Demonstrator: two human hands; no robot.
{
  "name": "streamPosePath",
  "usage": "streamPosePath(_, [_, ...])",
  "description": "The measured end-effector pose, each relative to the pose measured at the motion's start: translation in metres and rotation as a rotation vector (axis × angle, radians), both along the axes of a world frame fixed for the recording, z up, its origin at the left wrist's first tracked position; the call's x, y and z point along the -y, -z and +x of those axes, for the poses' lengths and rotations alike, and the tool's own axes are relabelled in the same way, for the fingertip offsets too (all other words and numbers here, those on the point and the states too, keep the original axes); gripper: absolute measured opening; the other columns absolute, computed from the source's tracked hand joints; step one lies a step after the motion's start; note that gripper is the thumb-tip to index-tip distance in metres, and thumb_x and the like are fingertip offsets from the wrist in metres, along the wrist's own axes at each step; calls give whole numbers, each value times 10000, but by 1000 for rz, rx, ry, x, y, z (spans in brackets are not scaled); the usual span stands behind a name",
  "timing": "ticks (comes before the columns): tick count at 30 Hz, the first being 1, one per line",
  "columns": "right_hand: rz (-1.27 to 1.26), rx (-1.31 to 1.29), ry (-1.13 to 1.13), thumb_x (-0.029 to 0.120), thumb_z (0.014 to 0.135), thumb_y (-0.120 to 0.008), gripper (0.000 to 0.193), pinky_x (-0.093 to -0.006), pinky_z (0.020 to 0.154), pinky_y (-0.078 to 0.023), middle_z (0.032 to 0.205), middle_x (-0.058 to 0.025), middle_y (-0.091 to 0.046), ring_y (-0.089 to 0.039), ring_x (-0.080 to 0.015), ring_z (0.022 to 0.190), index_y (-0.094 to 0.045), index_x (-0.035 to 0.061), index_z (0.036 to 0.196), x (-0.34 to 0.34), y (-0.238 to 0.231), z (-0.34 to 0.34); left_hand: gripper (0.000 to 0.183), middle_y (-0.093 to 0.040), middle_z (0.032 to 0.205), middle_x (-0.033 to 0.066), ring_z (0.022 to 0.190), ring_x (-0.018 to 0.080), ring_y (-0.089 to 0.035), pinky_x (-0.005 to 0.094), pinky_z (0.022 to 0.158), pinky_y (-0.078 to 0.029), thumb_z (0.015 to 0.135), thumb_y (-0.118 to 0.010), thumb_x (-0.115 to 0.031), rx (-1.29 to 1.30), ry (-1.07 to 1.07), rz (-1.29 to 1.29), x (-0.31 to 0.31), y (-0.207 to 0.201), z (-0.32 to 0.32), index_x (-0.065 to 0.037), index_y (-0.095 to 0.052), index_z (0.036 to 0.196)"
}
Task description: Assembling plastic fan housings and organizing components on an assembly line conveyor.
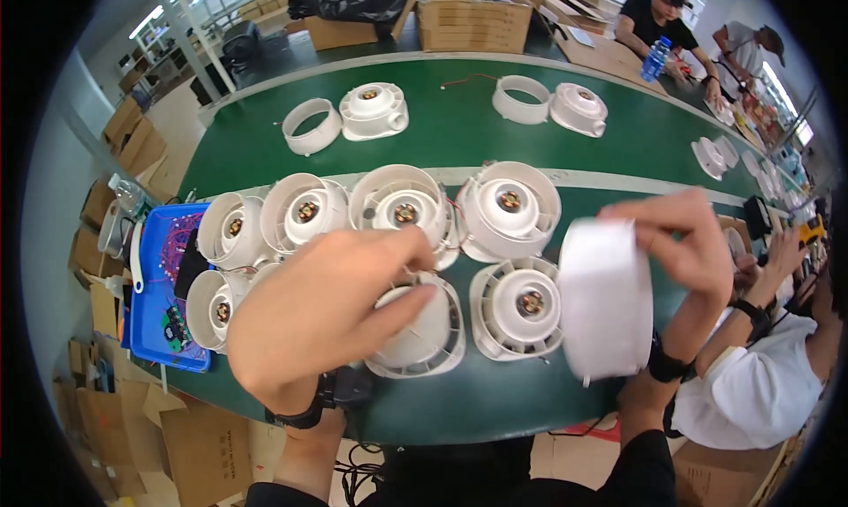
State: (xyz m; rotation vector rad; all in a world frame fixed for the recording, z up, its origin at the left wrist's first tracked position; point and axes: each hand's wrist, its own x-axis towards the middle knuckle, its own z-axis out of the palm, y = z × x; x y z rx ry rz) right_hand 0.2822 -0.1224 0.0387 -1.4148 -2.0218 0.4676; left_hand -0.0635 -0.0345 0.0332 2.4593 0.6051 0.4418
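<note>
My right hand [685, 238] grips the upper edge of a white plastic ring [607, 299], held on its side just right of a housing with a domed motor centre [530, 304]. My left hand [322, 308] is curled over a white fan housing [420, 326] with a flat round middle. Its thumb and fingers come close together above that housing; what lies between them, if anything, is hidden. Behind my hands stands a row of white fan housings [511, 202] with copper-coloured centres. The left hand partly covers the housings at the left.
A blue tray [146, 282] with wires and green circuit boards lies at the left. Across the green table [433, 132] are loose white rings [312, 127] and housings [374, 109]. Cardboard boxes [473, 21] stand behind. A co-worker in white [751, 383] sits close at my right.
</note>
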Motion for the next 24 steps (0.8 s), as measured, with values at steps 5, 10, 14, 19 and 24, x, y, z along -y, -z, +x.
streamPosePath(5, [313, 49, 322, -34, 796, -624, 287, -221, 550, -453, 763, -106, -716, -617, -89, 614, -746, 41, 1044, 30, -12, 3, 236, -670, 836, 176, 782, 374, -654, 429, 665, -508, 864, -687, -193, -9, -137, 184, 27, -6, 11, -7, -586, 968])
streamPosePath(10, [299, 140, 170, -40, 769, -659, 307, -244, 521, -454, 731, -141, -700, -628, -165, 552, -747, 45, 1051, 40, -30, -49, 438, -665, 798, 174, 708, 353, -656, 419, 616, -512, 854, -717, -332, 185, -97, 275, 47, -22, 19, 23, -619, 1091])
streamPosePath(14, [318, 215, 164, -65, 734, -675, 334, -292, 488, -444, 656, -164, -634, -621, -246, 522, -744, 58, 1036, 36, -28, -73, 779, -691, 869, 172, 746, 340, -680, 385, 665, -531, 750, -768, -477, -54, -142, 256, 65, -37, 20, -28, -538, 1345])
streamPosePath(19, [322, 266, 123, -46, 698, -688, 346, -331, 459, -433, 614, -126, -605, -591, -275, 493, -747, 72, 1017, 28, -23, -88, 778, -640, 662, 136, 568, 337, -642, 395, 539, -504, 796, -709, -508, -220, -266, 291, 64, -29, 30, -52, -494, 1388])
streamPosePath(24, [282, 257, 99, 59, 724, -732, 354, -337, 441, -429, 637, -30, -610, -584, -204, 508, -731, 119, 1073, 30, -21, -89, 714, -660, 679, 124, 561, 331, -646, 395, 520, -500, 810, -698, -382, -150, -214, 197, 46, -28, 18, -57, -465, 1401])
